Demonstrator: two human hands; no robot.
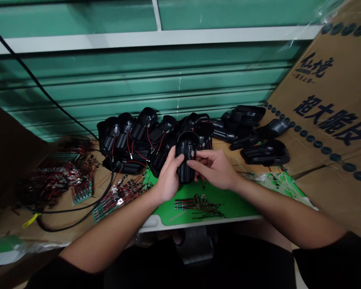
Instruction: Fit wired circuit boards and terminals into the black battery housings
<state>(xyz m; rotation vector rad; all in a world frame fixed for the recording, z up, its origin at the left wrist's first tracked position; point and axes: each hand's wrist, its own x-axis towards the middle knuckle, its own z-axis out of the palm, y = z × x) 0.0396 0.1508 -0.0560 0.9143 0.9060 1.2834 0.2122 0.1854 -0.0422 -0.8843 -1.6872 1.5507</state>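
A black plastic housing (185,173) with a rounded top stands tilted up in front of me. My left hand (169,178) grips it from the left, thumb across its front. On its right side sits a small pale part (193,153). My right hand (215,168) is closed at that side, its thumb and fingers pinched together against the housing's edge. Dark and red wire ends dangle below these fingers; what exactly they pinch is hidden. Beneath, several small boards with wires (194,202) lie on the green board (228,206).
Several similar black housings with red wires (144,124) are heaped behind my hands, more (264,152) to the right. Bundles of wired circuit boards (82,188) lie at left, beside a looping black cable (69,228). A cardboard box (327,96) borders the right; a green wall (180,88) the back.
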